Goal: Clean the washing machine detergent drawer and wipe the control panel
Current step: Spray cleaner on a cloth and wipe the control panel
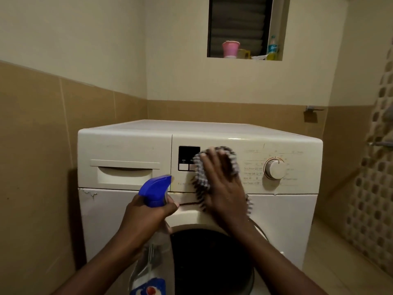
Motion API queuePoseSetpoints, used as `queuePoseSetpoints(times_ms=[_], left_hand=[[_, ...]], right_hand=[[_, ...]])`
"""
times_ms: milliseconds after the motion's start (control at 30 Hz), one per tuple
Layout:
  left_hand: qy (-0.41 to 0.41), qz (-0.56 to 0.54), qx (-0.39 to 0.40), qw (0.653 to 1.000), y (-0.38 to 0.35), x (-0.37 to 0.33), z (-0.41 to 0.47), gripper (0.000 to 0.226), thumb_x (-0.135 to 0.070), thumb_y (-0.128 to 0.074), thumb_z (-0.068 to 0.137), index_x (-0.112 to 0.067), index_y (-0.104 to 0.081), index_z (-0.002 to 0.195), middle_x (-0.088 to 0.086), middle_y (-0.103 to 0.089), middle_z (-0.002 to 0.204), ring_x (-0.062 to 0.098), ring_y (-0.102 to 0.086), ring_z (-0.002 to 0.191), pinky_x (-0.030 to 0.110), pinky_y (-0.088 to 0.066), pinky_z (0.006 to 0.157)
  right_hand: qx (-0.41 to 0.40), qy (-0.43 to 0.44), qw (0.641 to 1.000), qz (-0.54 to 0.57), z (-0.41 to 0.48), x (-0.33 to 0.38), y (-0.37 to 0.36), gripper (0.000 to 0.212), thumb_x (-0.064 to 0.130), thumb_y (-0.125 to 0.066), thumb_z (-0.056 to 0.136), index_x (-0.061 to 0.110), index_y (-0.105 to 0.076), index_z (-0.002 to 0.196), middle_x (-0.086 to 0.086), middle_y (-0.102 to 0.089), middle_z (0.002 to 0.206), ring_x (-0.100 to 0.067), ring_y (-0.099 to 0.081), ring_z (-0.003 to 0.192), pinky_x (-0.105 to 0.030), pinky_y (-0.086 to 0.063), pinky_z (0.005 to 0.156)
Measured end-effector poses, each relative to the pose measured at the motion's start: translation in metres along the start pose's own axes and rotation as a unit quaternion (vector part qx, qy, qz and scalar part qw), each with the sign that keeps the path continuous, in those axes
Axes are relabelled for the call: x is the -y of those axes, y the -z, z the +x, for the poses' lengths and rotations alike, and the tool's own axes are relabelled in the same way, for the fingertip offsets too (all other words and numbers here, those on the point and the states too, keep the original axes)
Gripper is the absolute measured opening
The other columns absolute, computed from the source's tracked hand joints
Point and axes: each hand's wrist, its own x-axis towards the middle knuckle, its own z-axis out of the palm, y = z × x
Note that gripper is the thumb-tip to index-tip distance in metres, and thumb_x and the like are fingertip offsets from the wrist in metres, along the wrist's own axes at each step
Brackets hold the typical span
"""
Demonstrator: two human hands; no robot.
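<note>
A cream front-loading washing machine (276,220) fills the middle of the view. Its detergent drawer (125,173) at the upper left is closed. My right hand (223,188) presses a grey and white checked cloth (201,177) flat against the control panel (251,145), just right of the dark display (187,154) and left of the round dial (275,168). My left hand (146,216) grips the neck of a clear spray bottle with a blue trigger head (156,190), held in front of the panel below the drawer.
The dark round door (210,262) sits below my hands. Tan tiled walls close in on the left and behind. A wall niche (244,58) above holds a pink cup and a bottle. A patterned curtain (374,188) hangs at the right.
</note>
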Motion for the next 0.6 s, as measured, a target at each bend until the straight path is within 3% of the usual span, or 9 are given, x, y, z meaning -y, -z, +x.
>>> queuePoseSetpoints(times_ms=[100,200,300,400,500,600], left_hand=[[0.001,-0.009,0.007,1.000,0.005,-0.001,-0.002,0.026,-0.007,-0.072,0.082,-0.017,-0.053,0.095,0.009,-0.058,0.080,0.012,-0.064,0.059,0.020,-0.048,0.051],[-0.005,-0.013,0.009,1.000,0.008,-0.001,-0.001,0.026,-0.006,-0.072,0.083,-0.015,-0.053,0.099,0.008,-0.057,0.080,0.015,-0.058,0.067,0.020,-0.047,0.054],[-0.016,-0.009,0.007,1.000,0.009,0.000,0.000,0.028,-0.012,-0.076,0.080,-0.011,-0.058,0.102,0.013,-0.062,0.087,0.023,-0.061,0.076,0.029,-0.052,0.064],[-0.027,-0.018,0.006,0.999,0.007,-0.003,0.002,0.026,-0.016,-0.080,0.076,-0.013,-0.066,0.098,0.017,-0.071,0.088,0.034,-0.066,0.070,0.047,-0.057,0.072],[-0.037,-0.043,-0.019,0.998,0.004,-0.005,0.002,0.022,-0.008,-0.080,0.075,-0.014,-0.069,0.094,0.017,-0.074,0.082,0.034,-0.065,0.057,0.040,-0.056,0.064],[-0.038,-0.043,-0.022,0.998,0.006,-0.006,0.003,0.018,-0.008,-0.079,0.076,-0.007,-0.069,0.091,0.021,-0.072,0.081,0.035,-0.064,0.054,0.035,-0.053,0.060]], right_hand=[[-0.096,-0.124,0.988,-0.004,-0.003,-0.026,0.008,0.084,0.010,-0.052,0.070,0.014,-0.030,0.151,-0.003,-0.019,0.161,-0.022,-0.008,0.151,-0.046,-0.015,0.121],[-0.094,-0.139,0.986,-0.014,0.016,-0.012,0.006,0.092,0.011,-0.054,0.064,0.014,-0.027,0.151,-0.005,-0.019,0.161,-0.023,-0.007,0.151,-0.043,-0.007,0.122],[-0.061,-0.066,0.996,-0.018,0.040,0.016,-0.001,0.079,0.022,-0.052,0.076,0.014,-0.029,0.151,-0.005,-0.021,0.161,-0.023,-0.009,0.151,-0.045,-0.010,0.122],[-0.014,0.027,0.999,-0.025,0.037,0.043,-0.016,0.065,0.037,-0.043,0.092,0.016,-0.028,0.152,-0.004,-0.019,0.162,-0.021,-0.006,0.151,-0.045,-0.011,0.121],[0.022,0.117,0.992,-0.029,0.016,0.046,-0.030,0.068,0.047,-0.049,0.094,0.018,-0.029,0.152,-0.001,-0.019,0.161,-0.019,-0.006,0.151,-0.041,-0.013,0.121],[0.027,0.154,0.987,-0.043,0.031,0.031,-0.026,0.077,0.039,-0.062,0.084,0.021,-0.030,0.152,0.001,-0.021,0.161,-0.019,-0.008,0.151,-0.040,-0.017,0.120]])
